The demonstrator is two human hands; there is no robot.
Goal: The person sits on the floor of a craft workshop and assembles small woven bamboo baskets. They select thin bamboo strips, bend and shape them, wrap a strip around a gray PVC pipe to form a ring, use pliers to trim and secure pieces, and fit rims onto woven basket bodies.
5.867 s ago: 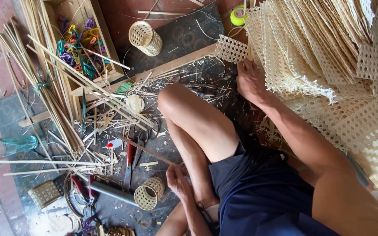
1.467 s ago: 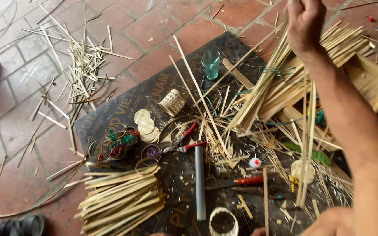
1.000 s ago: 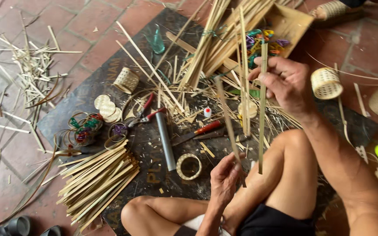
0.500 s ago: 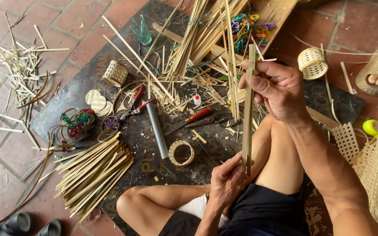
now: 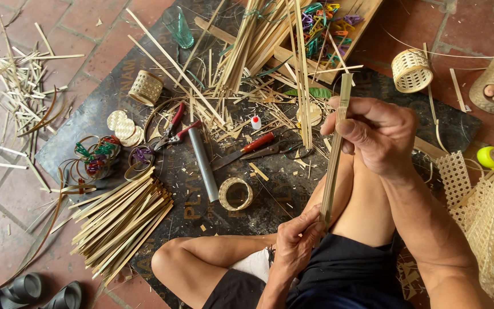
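Head view: left hand (image 5: 297,240) pinches lower end of a long flat pale bamboo strip (image 5: 335,154), fingers closed on it, just above the lap. Right hand (image 5: 375,133) grips same strip nr its upper part, thumb & fingers shut round it; strip stands near upright over the bent knee. Left of strip: small woven bamboo ring (image 5: 235,193), grey metal tube (image 5: 202,163), red-handled pliers (image 5: 174,127). Beyond strip's top: wooden box (image 5: 357,28) w/ coloured bands.
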